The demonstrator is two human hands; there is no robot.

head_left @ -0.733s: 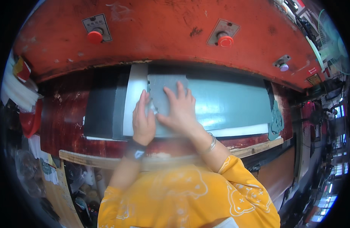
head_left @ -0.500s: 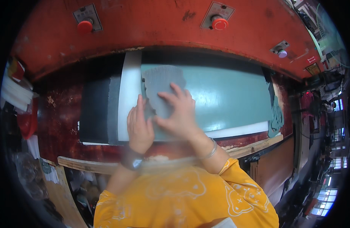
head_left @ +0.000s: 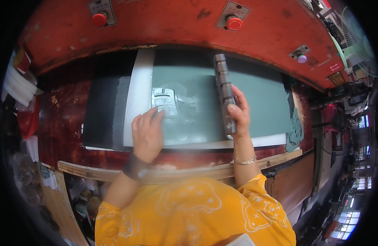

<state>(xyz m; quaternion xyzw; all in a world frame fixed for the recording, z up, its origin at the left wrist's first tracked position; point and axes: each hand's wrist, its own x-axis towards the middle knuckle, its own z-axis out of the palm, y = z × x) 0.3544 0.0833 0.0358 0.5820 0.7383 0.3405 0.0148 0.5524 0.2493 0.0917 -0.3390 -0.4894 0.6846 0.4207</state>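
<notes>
Grey block (head_left: 224, 88) is standing on edge, about midway along the green sheet (head_left: 261, 96); can't tell if its near end is touching down.

Near to far: yellow shirt (head_left: 189, 211) is leaning in close to the wooden strip (head_left: 88, 170) along the table's near edge. Left hand (head_left: 148, 135) is lying palm down at the sheet's near left part, half open, fingers a bit curled, nothing visible in it. Can't tell if its fingertips are pressing or just hovering. Right hand (head_left: 241, 114) is closing round the block's near half, thumb on the near face, fingers behind.

Just past the left fingertips, a pale slotted shape (head_left: 163, 97) is showing on the green sheet, with a fainter patch (head_left: 186, 104) beside it. Can't tell if it's cut through or just marked. White sheet (head_left: 139, 84) is peeking out underneath; black sheet (head_left: 102, 96) is lying further left. Red machine (head_left: 164, 26) is looming behind, two red buttons (head_left: 234, 23) on its front.

Doing this well, my view: keep the right grip firm, since the far end is hanging unsupported. Keep fingers off the block's notched edge. Left fingers should be steadying the sheet flat, without dragging it.
</notes>
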